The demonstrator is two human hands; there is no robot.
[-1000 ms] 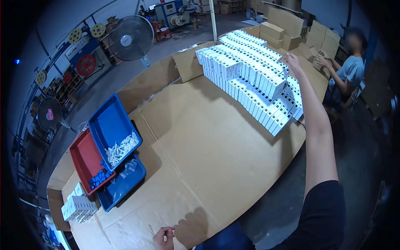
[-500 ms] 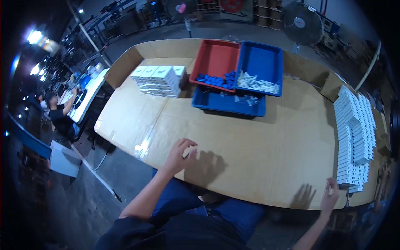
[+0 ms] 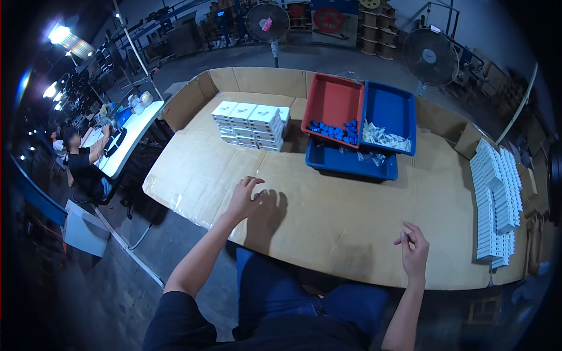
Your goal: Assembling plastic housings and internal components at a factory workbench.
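Observation:
My left hand (image 3: 242,199) hovers over the near left part of the cardboard-covered table (image 3: 328,216), fingers apart and loosely bent, holding nothing. The neat stack of white boxes (image 3: 250,124) lies beyond it. My right hand (image 3: 414,253) is above the near right part of the table, its fingers loosely curled but apart, with nothing visible in them. It is between the blue trays and a long block of stacked white boxes (image 3: 495,202) at the right edge.
At the back stand a red tray (image 3: 333,99) with small blue parts (image 3: 335,130) and a blue tray (image 3: 391,108) with white pieces (image 3: 383,137). Both rest partly over a lower blue tray (image 3: 351,165) holding clear bags. A person (image 3: 88,158) sits at a white table on the left.
My right hand has moved left, away from the white boxes at the right edge. My left hand has shifted slightly, and its fingers look more spread. The whole view has shifted a little.

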